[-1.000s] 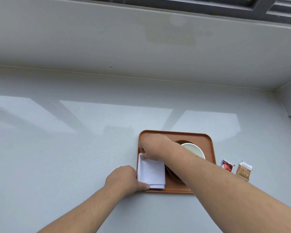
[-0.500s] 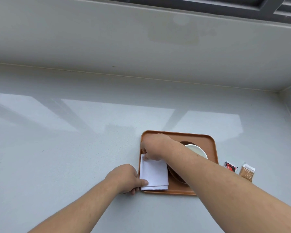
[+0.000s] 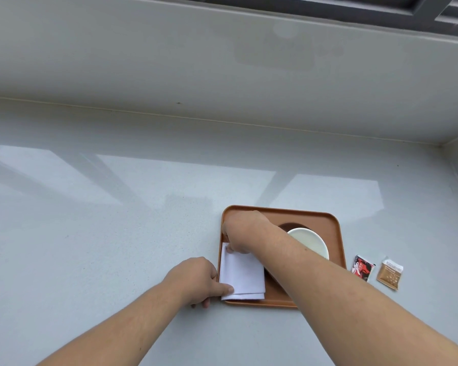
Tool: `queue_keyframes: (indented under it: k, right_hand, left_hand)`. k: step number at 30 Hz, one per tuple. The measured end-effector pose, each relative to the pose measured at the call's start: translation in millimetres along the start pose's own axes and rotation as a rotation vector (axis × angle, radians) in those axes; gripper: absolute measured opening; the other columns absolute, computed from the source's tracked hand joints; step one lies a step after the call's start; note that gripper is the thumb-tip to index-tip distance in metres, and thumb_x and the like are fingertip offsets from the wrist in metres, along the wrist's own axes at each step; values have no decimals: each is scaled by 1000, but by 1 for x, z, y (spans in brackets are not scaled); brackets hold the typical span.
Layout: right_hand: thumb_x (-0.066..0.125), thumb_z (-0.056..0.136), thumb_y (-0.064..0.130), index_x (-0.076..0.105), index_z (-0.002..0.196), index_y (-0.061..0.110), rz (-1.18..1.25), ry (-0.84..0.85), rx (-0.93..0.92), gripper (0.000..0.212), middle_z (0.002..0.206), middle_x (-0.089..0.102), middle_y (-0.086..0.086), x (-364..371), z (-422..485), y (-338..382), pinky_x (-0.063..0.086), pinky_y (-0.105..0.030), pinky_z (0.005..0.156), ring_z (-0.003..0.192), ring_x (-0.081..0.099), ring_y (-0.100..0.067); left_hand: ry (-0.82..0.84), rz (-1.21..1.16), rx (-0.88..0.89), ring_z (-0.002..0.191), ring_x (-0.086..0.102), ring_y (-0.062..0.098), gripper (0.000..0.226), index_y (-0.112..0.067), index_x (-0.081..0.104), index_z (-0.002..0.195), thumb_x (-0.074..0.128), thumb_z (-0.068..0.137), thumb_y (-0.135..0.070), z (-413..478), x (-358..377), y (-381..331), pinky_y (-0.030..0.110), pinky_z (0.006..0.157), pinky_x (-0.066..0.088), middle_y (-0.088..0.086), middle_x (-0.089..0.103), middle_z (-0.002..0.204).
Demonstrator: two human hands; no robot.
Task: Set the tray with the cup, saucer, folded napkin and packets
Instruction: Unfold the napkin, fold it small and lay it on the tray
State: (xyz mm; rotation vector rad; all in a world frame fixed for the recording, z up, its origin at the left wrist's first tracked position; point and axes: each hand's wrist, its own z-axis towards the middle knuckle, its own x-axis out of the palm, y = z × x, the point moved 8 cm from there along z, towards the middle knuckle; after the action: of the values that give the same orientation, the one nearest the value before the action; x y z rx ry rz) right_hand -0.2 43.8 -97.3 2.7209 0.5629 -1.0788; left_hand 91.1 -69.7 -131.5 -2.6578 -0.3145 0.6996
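Tray (image 3: 336,233), orange-brown with rounded corners, is seen lying flat on the pale grey bench (image 3: 90,247), right of centre and near the observer. Napkin (image 3: 242,276), white and folded into a rectangle, is laid in the left part of the tray, its near edge showing stacked layers just inside the near rim. Cup (image 3: 308,240), white, is seated on a dark brown saucer (image 3: 291,225) in the right part of the tray; much of the saucer is hidden by the right forearm, which crosses over it.

Left hand (image 3: 196,280) is placed at the near left corner of the napkin. Its fingers are curled, with the thumb laid on top of the napkin corner and the remaining fingers tucked by the tray rim; the corner appears to be pinched. Right hand (image 3: 242,232) is positioned over the far left corner of the napkin, fingers bent downward, with the fingertips pressed on or pinching that corner; which of the two cannot be told.

Two packets are recorded on the bench right of the tray, outside it: a red packet (image 3: 363,268) just beside the right rim, and a tan packet (image 3: 389,273) just right of the red one. Neither is touched by a hand.
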Motion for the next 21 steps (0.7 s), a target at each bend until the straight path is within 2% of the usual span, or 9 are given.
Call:
queue_keyframes:
  k: [2, 4, 9, 13, 17, 21]
  right_hand:
    - [66, 93, 42, 60, 82, 20, -10, 19, 14, 25, 79, 58, 6, 0, 1, 0, 33, -33, 51, 62, 51, -16]
    - [67, 92, 43, 55, 75, 20, -3, 29, 20, 31, 78, 58, 6, -1, 1, -1, 31, -33, 50, 61, 50, -15]
    - [66, 93, 43, 64, 91, 20, 40, 22, 1, 23, 82, 60, 6, -5, -5, -1, 39, -35, 63, 76, 58, -20]
    - [65, 95, 43, 62, 89, 19, 70, 28, 0, 25, 81, 59, 6, -8, -12, -2, 48, -35, 72, 82, 60, -21]
    - [67, 94, 41, 61, 87, 19, 77, 4, -21, 24, 83, 60, 5, -10, -14, -1, 52, -35, 73, 82, 60, -22]
    - [67, 93, 43, 62, 85, 20, 98, 18, -17, 24, 80, 59, 6, -7, -12, -1, 49, -35, 72, 80, 60, -20]
  left_hand:
    - [19, 30, 13, 38, 57, 6, 43, -25, 57, 63, 71, 76, -64, -1, 0, -3, 25, 55, 47, -6, 78, 63]
    - [50, 48, 18, 39, 58, 6, 46, -25, 55, 64, 76, 73, -66, -1, -1, -6, 25, 55, 47, -6, 76, 59]
    - [44, 61, 13, 39, 59, 6, 48, -25, 56, 63, 78, 72, -66, -2, -1, -8, 25, 55, 47, -7, 73, 54]
    - [40, 78, 9, 37, 59, 5, 48, -24, 57, 63, 78, 72, -66, -1, -1, -8, 25, 54, 47, -7, 73, 53]
    - [46, 73, 8, 37, 59, 5, 49, -24, 56, 63, 79, 71, -66, 0, -1, -8, 25, 53, 46, -7, 72, 52]
    - [48, 73, 10, 36, 58, 5, 48, -24, 56, 63, 79, 72, -66, 0, 0, -8, 25, 54, 46, -7, 72, 52]
